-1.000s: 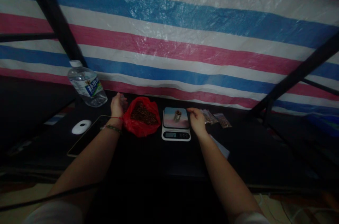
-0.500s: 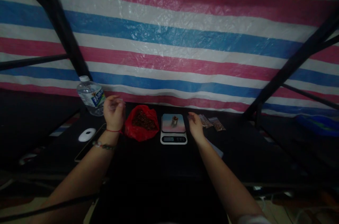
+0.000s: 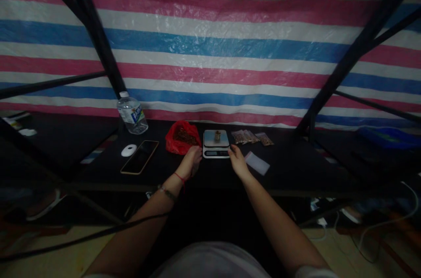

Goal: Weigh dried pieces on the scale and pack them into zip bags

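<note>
My left hand [image 3: 192,160] is at the front right edge of a red plastic bag [image 3: 174,142] with brown dried bits inside, just left of the scale. Its fingers are curled in, and whatever they hold is hidden. A white digital kitchen scale [image 3: 207,154] carries a small metallic cup [image 3: 217,136] on its silvery plate; brownish contents show at the cup's top. At the scale's front right corner, my right hand [image 3: 238,162] touches the edge with its fingertips, thumb and fingers slightly apart. Small clear bags of brown bits [image 3: 245,136] lie behind it.
A flat pale bag [image 3: 257,163] and another filled bag [image 3: 264,139] lie to the right. At left are a phone [image 3: 140,157], a white oval object [image 3: 129,150] and a clear bottle [image 3: 132,114]. Dark metal bars frame the striped sheet [image 3: 210,54] behind the table.
My left hand has come from beside the bottle, past the red bag, to near the scale. My right hand has moved closer to the scale's front corner. The camera view has shifted.
</note>
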`<state>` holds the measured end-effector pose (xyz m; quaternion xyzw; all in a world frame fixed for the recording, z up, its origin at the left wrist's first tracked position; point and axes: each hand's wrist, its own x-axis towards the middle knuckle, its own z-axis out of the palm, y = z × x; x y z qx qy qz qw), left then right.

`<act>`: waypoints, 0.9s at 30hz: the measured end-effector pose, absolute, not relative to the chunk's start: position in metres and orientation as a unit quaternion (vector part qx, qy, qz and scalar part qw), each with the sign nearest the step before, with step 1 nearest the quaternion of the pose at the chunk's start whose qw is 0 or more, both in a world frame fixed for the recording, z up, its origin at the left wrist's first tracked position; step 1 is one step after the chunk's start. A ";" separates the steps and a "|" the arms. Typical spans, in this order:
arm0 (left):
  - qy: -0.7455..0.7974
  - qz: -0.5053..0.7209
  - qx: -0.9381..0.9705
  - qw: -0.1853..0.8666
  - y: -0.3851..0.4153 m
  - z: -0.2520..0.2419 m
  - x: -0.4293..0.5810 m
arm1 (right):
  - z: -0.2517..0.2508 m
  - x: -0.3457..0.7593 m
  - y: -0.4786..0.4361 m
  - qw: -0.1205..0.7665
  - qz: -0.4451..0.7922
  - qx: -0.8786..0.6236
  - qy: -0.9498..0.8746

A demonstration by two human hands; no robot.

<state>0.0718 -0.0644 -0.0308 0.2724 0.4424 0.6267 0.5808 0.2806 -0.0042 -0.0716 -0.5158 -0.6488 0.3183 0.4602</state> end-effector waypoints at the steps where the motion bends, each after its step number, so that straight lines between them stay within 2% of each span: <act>1: 0.444 0.622 0.268 0.587 -0.063 -0.032 0.077 | -0.071 0.281 -0.007 0.458 0.312 -0.518 -0.651; 9: 0.467 0.609 0.252 0.589 -0.069 -0.036 0.078 | -0.076 0.280 -0.027 0.430 0.238 -0.527 -0.693; 14: 0.480 0.591 0.313 0.568 -0.085 -0.050 0.067 | -0.076 0.286 -0.044 0.430 0.175 -0.518 -0.719; 20: 0.478 0.571 0.502 0.439 -0.115 -0.040 0.060 | -0.045 0.276 -0.015 0.449 0.089 -0.516 -0.724; 27: 0.484 0.546 0.635 0.255 -0.138 -0.039 0.058 | -0.028 0.233 0.033 0.384 0.121 -0.524 -0.751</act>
